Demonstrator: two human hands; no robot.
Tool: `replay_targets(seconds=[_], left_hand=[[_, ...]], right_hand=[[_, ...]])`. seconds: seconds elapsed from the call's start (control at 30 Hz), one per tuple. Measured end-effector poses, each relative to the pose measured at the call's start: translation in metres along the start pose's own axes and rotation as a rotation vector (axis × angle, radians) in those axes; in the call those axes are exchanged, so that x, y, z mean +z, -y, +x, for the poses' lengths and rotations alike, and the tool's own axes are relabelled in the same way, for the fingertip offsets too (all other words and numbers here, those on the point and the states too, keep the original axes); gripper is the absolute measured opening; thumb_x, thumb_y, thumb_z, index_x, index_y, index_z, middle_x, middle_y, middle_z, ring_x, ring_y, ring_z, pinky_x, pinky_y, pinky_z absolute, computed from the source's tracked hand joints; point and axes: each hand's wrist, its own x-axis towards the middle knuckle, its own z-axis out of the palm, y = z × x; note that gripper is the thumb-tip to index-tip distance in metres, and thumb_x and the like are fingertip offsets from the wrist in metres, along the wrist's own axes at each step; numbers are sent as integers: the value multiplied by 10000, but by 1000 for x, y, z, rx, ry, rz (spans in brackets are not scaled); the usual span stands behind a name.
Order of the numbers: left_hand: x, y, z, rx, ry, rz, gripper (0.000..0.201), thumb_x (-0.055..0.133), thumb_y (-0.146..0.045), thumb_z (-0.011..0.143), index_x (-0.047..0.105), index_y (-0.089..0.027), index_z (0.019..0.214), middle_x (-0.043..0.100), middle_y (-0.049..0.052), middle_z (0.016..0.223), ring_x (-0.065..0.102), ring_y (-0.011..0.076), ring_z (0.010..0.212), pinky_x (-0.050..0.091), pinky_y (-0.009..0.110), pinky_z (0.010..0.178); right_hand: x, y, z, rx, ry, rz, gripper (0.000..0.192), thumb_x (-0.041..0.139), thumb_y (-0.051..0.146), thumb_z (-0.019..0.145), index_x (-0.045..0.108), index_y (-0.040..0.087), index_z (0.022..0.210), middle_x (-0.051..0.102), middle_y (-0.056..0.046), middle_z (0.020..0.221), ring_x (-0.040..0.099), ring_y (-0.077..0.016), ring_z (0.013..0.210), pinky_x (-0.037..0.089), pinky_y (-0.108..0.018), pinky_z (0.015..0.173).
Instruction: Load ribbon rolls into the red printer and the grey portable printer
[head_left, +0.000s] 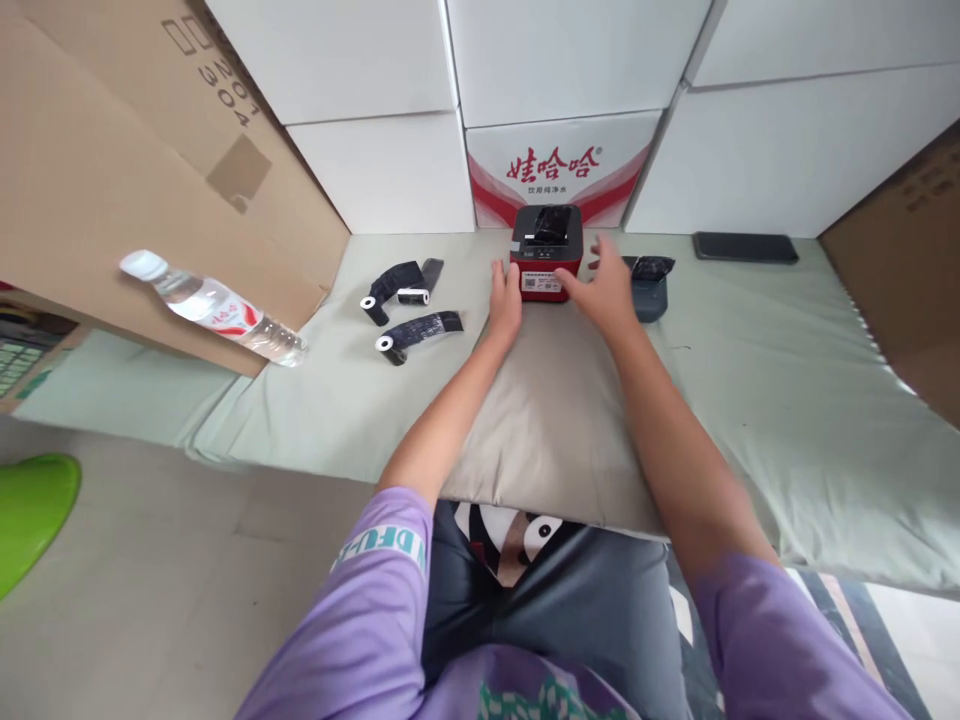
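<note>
A small red-and-black box-shaped device that looks like a label printer [546,253] stands on the cloth-covered surface, with a dark glossy strip on its top and a white label on its front. My left hand [505,300] is at its left front corner, fingers stretched out and thumb side against the edge. On the other side my right hand [604,288] has its fingers spread apart, slightly blurred, with the thumb at the front face. Just right of that hand sits a dark grey device [649,297] with a black strip on top, partly hidden.
Several small rolls with black strips [420,330] lie to the left. A water bottle [217,312] leans by a cardboard box [172,130]. A dark phone [745,247] lies at the back right. White boxes [562,60] line the back; a green stool [34,510] is lower left.
</note>
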Motion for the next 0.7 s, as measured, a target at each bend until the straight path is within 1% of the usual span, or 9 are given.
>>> replay_targets(seconds=[0.03,0.07,0.13,0.17,0.23,0.3,0.4,0.57,0.7], left_hand=[[-4,-1,-17,-48,-34,-12,679,258,-491,1108,274,-143,1691,141,95,1835,131,161,1718,133,328,1403],[-8,-1,-35,-63,-19,-17,678,290,-495,1106,285,-151,1690,158,88,1833,140,155,1715,131,314,1403],[-16,-3,-66,-49,-1,-11,623,339,-485,1102,361,-208,1660,219,60,1825,196,149,1705,156,321,1402],[-19,-3,-78,-21,11,-4,590,357,-480,1100,406,-233,1634,260,50,1815,227,150,1697,174,332,1401],[-21,-4,-92,32,18,4,532,380,-459,1094,478,-252,1575,325,47,1792,280,156,1681,212,354,1396],[-21,-3,-95,60,13,11,491,407,-419,1083,520,-242,1528,364,59,1775,315,159,1667,243,364,1387],[-18,1,-90,112,34,29,470,470,-366,1050,548,-225,1492,427,77,1741,379,168,1636,292,365,1368],[-18,1,-91,143,87,67,453,528,-306,999,602,-239,1441,569,78,1637,504,202,1554,369,388,1326],[-18,-2,-94,165,106,102,448,548,-268,975,635,-241,1414,636,74,1570,565,219,1500,402,381,1298]], right_hand=[[-12,1,-5,2,-67,-72,822,773,599,788,507,209,1461,622,-209,1426,585,-426,1358,415,-701,1227],[-24,0,-10,19,-133,-158,804,743,581,820,486,199,1479,582,-225,1456,534,-432,1404,379,-716,1243],[-43,-5,-25,129,-220,-336,925,760,562,795,407,134,1535,483,-283,1523,430,-485,1474,340,-766,1227],[-48,-10,-33,199,-230,-408,1020,778,569,767,353,100,1567,456,-310,1530,403,-510,1484,327,-790,1210],[-51,-22,-47,317,-190,-496,1176,813,575,712,261,54,1610,444,-346,1524,402,-537,1470,314,-802,1190],[-47,-34,-56,365,-133,-525,1223,829,574,687,238,58,1624,459,-351,1512,435,-531,1443,322,-783,1183],[-39,-45,-58,357,-111,-549,1220,840,580,663,287,58,1617,499,-345,1471,475,-522,1396,343,-761,1163],[-30,-54,-46,314,-191,-518,1252,824,698,644,333,55,1599,532,-352,1431,510,-517,1349,328,-791,1144],[-34,-53,-43,309,-238,-451,1167,763,775,677,392,96,1551,586,-308,1392,567,-488,1315,378,-762,1144]])
